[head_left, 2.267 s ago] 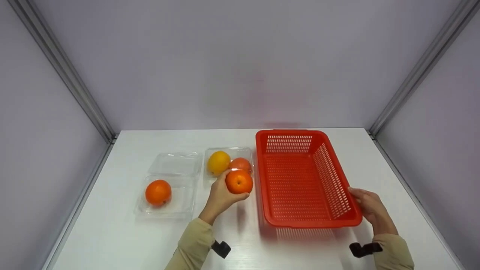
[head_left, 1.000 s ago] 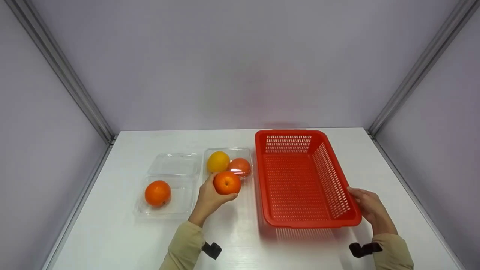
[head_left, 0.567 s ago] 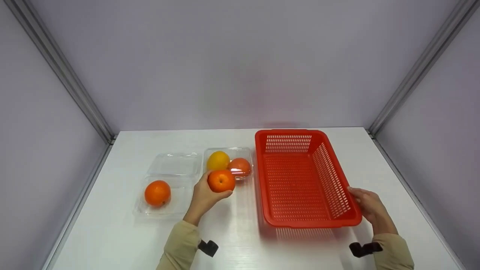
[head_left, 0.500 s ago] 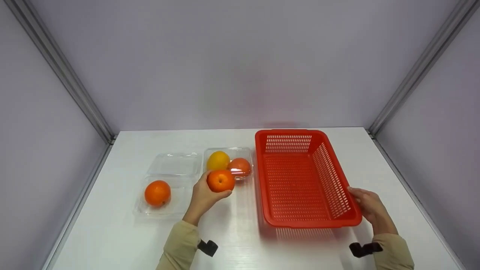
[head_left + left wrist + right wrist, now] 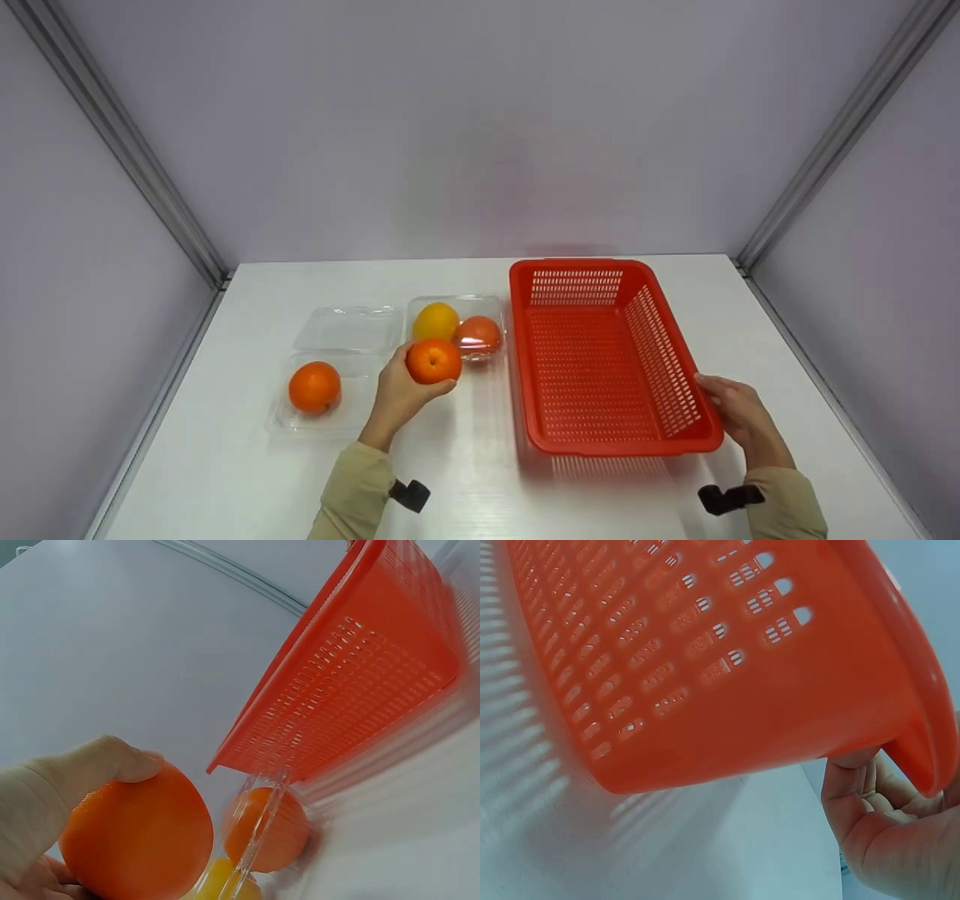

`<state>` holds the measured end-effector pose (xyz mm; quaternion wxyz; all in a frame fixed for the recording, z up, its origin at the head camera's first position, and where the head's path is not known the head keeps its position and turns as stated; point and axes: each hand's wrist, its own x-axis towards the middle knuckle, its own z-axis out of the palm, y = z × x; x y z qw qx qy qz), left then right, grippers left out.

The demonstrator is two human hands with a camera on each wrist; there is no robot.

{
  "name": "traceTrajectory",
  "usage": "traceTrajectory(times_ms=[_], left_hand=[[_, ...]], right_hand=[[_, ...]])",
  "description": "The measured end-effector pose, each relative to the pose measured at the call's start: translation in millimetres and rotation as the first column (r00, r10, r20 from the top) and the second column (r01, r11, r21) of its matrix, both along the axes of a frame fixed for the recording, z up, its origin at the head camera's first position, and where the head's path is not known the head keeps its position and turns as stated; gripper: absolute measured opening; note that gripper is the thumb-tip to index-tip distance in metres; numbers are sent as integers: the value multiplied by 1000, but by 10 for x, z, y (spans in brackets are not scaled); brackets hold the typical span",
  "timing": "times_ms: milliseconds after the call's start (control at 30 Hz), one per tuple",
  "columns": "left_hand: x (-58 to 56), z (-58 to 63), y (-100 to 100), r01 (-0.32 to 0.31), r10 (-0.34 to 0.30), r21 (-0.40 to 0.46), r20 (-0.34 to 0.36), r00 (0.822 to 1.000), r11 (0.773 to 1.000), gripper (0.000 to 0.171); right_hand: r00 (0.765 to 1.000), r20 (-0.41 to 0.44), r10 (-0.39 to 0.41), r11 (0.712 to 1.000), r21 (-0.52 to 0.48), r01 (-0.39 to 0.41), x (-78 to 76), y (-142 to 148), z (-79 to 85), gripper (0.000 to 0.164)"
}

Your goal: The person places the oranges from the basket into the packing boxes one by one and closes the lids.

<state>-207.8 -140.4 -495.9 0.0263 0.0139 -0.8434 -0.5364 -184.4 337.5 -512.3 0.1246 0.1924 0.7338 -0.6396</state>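
Observation:
An orange (image 5: 433,361) is gripped in my left hand (image 5: 396,391), thumb along its near side, raised over the table in front of a clear plastic box. That clamshell box (image 5: 480,306) holds a yellow fruit (image 5: 436,321) and a reddish-orange fruit (image 5: 478,335) under its clear lid. My right hand (image 5: 739,415) holds the rim of a red plastic basket (image 5: 530,375) near its front right corner; in the right wrist view the fingers (image 5: 847,795) curl under that rim. No fruit lies in the basket.
Left of my left hand, an open clear clamshell (image 5: 364,375) holds another orange (image 5: 315,387), its lid (image 5: 352,328) laid back. The white table (image 5: 225,480) is bounded by pale walls at the back and both sides.
My left hand has carried the orange leftward, away from the basket and toward the open clamshell. The right hand and the basket have kept their place.

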Motion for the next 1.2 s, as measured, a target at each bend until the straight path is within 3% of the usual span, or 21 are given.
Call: traceTrajectory(times_ms=[733, 1033, 1200], left_hand=[[22, -23, -150, -25, 25, -5, 60, 998, 1000, 80], [21, -17, -234, -42, 42, 5, 80, 996, 999, 80], [33, -29, -290, -53, 50, 15, 121, 991, 999, 81]], right_hand=[[1000, 27, -15, 1000, -15, 16, 1, -3, -8, 78], [1000, -9, -26, 998, -49, 25, 5, 3, 9, 66], [1000, 0, -25, 998, -49, 25, 4, -2, 12, 72]])
